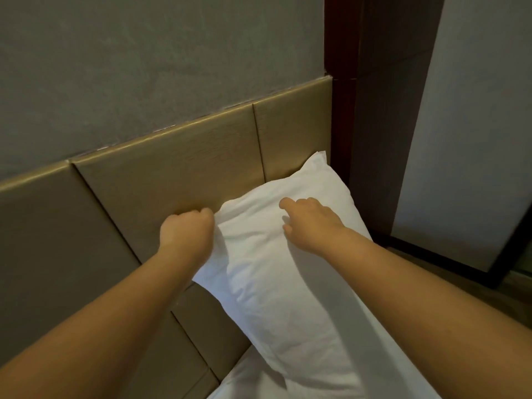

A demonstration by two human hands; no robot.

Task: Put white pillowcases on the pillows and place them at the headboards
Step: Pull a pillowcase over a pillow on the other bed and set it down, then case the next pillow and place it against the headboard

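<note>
A pillow in a white pillowcase [267,272] leans upright against the tan panelled headboard [161,174], its top corner near the dark wooden post. My left hand [185,233] grips the pillow's upper left edge with curled fingers. My right hand [312,223] rests on the front of the pillow near its top, fingers loosely bent and pressing the fabric.
A grey wall [144,67] rises above the headboard. A dark brown wooden post [383,110] stands right of the pillow, with a pale panel [466,139] beyond it. The white bed sheet [244,381] lies below the pillow.
</note>
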